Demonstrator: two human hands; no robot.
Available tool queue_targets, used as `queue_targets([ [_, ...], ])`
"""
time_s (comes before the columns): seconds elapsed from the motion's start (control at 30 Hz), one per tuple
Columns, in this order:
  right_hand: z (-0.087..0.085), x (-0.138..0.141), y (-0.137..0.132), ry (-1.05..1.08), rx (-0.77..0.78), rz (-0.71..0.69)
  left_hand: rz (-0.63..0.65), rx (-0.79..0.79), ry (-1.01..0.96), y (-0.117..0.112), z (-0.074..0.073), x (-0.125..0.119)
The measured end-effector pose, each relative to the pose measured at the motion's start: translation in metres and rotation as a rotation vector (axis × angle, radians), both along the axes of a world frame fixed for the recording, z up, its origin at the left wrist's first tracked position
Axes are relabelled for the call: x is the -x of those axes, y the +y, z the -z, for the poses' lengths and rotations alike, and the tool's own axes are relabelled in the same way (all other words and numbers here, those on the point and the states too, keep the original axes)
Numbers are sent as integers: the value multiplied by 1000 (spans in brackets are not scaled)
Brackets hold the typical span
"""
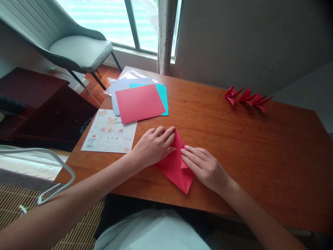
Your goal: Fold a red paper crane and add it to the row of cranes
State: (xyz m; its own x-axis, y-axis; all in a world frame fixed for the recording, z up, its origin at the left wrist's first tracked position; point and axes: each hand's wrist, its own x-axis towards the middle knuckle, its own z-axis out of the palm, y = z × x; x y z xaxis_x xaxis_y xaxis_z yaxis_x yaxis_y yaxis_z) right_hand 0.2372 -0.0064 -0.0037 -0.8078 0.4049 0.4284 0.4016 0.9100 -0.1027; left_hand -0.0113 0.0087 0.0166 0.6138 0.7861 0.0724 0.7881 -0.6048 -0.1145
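A sheet of red origami paper, partly folded to a point, lies on the table in front of me. My left hand is on its upper left part, fingers bent and thumb apart from them, gripping the paper near the top corner. From the right, my right hand rests with its fingers stretched out flat over the folded flap. The hands cover both side edges of the paper; its lower corner points toward me.
Several red paper cranes stand at the table's far right. Left of my hands are red sheets, turquoise sheets, pale lilac sheets and a bear-printed packet. A chair stands beyond the table.
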Motion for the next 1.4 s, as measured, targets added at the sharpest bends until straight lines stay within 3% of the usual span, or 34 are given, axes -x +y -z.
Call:
queue_targets([
  [0.57, 5, -1, 3, 47, 40, 6, -33, 56, 20, -2, -5, -2],
  [0.87, 6, 0, 3, 75, 54, 5, -57, 38, -8, -25, -14, -13],
  [1.4, 6, 1, 2, 90, 42, 12, -76, 119, -24, -26, -5, -17],
])
